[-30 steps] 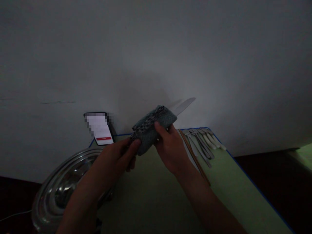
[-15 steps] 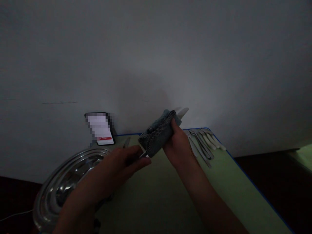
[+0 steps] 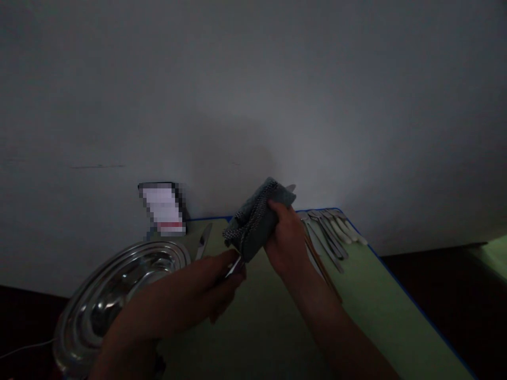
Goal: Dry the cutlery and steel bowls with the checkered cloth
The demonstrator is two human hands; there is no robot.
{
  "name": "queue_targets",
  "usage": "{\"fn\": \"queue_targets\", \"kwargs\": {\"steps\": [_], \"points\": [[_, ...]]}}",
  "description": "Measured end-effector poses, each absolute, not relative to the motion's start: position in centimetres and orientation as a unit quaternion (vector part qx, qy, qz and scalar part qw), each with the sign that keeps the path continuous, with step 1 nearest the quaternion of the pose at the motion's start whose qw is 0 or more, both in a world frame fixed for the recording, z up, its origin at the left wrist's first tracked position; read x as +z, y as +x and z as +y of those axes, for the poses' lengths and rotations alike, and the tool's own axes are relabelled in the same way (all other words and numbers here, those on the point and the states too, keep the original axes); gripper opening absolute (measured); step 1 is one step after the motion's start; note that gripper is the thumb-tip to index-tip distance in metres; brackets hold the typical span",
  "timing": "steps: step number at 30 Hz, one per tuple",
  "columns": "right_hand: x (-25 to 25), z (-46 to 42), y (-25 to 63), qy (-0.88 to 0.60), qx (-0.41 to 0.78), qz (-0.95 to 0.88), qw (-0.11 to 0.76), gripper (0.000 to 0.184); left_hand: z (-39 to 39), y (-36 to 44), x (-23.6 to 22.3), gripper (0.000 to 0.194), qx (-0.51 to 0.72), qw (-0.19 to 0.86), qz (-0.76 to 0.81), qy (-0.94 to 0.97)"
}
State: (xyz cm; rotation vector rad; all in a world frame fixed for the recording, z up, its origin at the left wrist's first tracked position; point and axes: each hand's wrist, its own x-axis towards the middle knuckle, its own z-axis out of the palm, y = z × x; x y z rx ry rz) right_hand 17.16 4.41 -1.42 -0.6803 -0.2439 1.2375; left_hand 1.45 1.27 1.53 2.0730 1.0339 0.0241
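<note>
My left hand (image 3: 214,287) is closed round the handle of a table knife (image 3: 234,267), held above the green table (image 3: 376,316). My right hand (image 3: 287,237) grips a folded grey-blue cloth (image 3: 257,219) wrapped around the knife's blade. Only the very tip of the blade (image 3: 291,187) pokes out past the cloth at the upper right. A short shiny stretch of the knife shows between my left fingers and the cloth.
An oval steel tray (image 3: 119,290) lies at the left edge. A phone (image 3: 163,209) leans on the wall behind it. Another knife (image 3: 203,240) lies beside the tray. Several spoons and knives (image 3: 330,229) plus wooden chopsticks (image 3: 320,266) lie at the right.
The knife has been drawn back toward me through the cloth: much less blade sticks out beyond it. My left hand moved down and nearer; the right hand with the cloth shifted slightly right.
</note>
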Motion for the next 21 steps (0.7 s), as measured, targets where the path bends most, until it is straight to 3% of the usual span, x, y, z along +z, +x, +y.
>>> {"fn": "queue_targets", "kwargs": {"steps": [4, 9, 21], "points": [[-1.3, 4.4, 17.1, -0.298, 0.578, -0.091, 0.754, 0.009, 1.4, 1.4, 1.4, 0.028, 0.063, 0.363, 0.449, 0.814], [-1.5, 4.6, 17.3, -0.278, 0.597, -0.059, 0.750, 0.028, 1.3, 1.4, 0.9, 0.036, 0.030, 0.351, 0.478, 0.805], [-0.6, 4.7, 20.0, -0.245, 0.526, -0.104, 0.808, 0.028, 0.9, 0.3, 1.6, 0.036, -0.014, 0.284, 0.477, 0.831]]}}
